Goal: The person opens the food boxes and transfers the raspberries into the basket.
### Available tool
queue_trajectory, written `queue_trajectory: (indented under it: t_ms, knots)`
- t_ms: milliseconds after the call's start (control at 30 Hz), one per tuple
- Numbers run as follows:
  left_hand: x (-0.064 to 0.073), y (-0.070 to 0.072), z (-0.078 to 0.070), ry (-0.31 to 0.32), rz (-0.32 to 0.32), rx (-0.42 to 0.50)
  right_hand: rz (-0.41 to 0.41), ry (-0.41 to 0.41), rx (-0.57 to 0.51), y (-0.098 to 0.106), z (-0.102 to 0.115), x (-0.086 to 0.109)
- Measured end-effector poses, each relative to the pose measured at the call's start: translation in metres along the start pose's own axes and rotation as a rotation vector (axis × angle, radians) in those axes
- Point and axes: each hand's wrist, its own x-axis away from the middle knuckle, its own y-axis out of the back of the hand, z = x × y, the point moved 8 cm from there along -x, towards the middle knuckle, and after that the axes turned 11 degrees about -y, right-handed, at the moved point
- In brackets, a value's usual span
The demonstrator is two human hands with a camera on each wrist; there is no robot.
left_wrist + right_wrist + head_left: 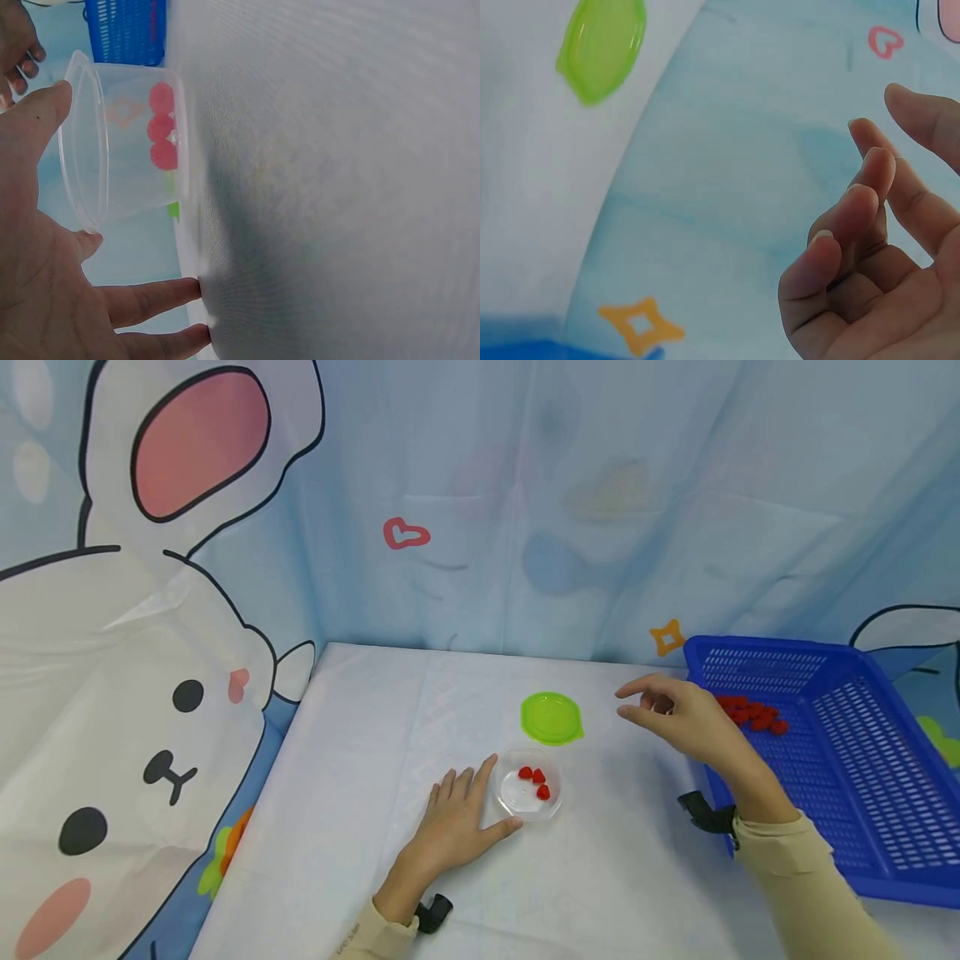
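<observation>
A clear round plastic container stands on the white-covered table, with three small red pieces on its bottom. My left hand lies spread beside it, thumb and index finger touching the rim at different sides. Its other fingertips reach down to the cloth, as the left wrist view shows. My right hand hovers between the container and the blue basket. Thumb and index finger there are apart with nothing between them, and the remaining fingers are loosely curled. A green lid lies flat just behind the container.
At the right stands the blue basket, holding a cluster of more red pieces at its left side, partly behind my right hand. A light blue printed curtain hangs along the table's back edge.
</observation>
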Motion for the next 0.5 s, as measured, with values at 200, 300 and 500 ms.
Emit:
queue_trajectory:
  t_ms: [200,300,500]
  knots:
    - [0.001,0.001,0.0,-0.001,-0.005,-0.003,-0.02,0.049,-0.028,-0.032,0.01,-0.005]
    - [0.001,0.001,0.0,0.005,0.0,-0.002,-0.044,0.053,-0.047,-0.051,0.009,-0.005]
    - [0.0,0.0,0.0,0.007,0.003,-0.008,-0.049,0.008,-0.119,-0.088,-0.001,-0.004]
